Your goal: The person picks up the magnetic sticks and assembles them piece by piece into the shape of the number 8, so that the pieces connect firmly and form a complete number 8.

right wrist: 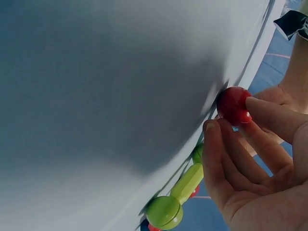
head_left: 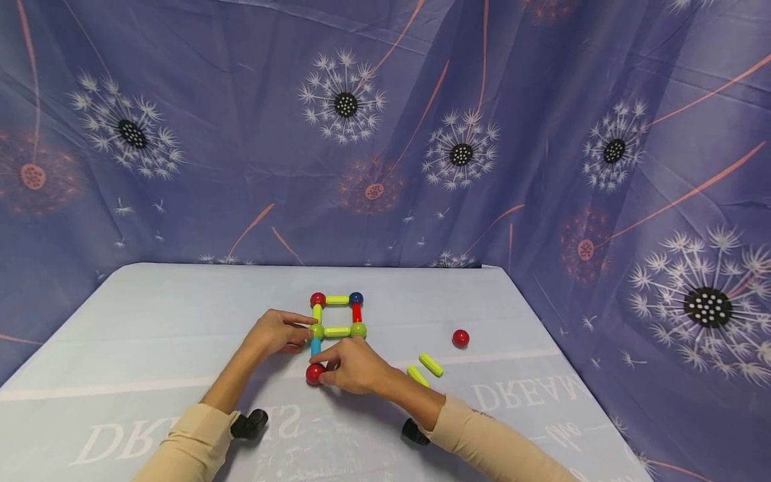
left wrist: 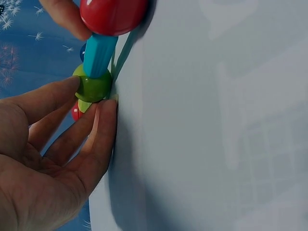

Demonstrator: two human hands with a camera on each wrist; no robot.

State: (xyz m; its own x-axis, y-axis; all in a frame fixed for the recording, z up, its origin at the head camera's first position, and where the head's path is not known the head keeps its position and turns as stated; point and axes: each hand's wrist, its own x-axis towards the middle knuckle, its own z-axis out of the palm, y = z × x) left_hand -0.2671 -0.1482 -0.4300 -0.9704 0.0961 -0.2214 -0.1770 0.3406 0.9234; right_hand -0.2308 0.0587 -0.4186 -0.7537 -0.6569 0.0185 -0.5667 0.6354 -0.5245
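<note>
On the table a flat square of magnetic rods and balls has a red ball (head_left: 318, 300), a dark blue ball (head_left: 356, 298) and two green balls at its corners. My left hand (head_left: 274, 333) pinches the near-left green ball (left wrist: 92, 85) between thumb and fingers. From that ball a light blue rod (left wrist: 99, 55) runs toward me, with another red ball (right wrist: 234, 105) at its near end. My right hand (head_left: 358, 367) holds this red ball with thumb and fingertips. Yellow-green rods (head_left: 337, 331) and one red rod (head_left: 357, 313) form the square's sides.
To the right lie a loose red ball (head_left: 460, 338) and two loose yellow-green rods (head_left: 430, 364), one partly behind the right forearm. A pale printed cloth covers the table (head_left: 181, 321). Purple dandelion-patterned curtains (head_left: 241, 134) hang at the back and right.
</note>
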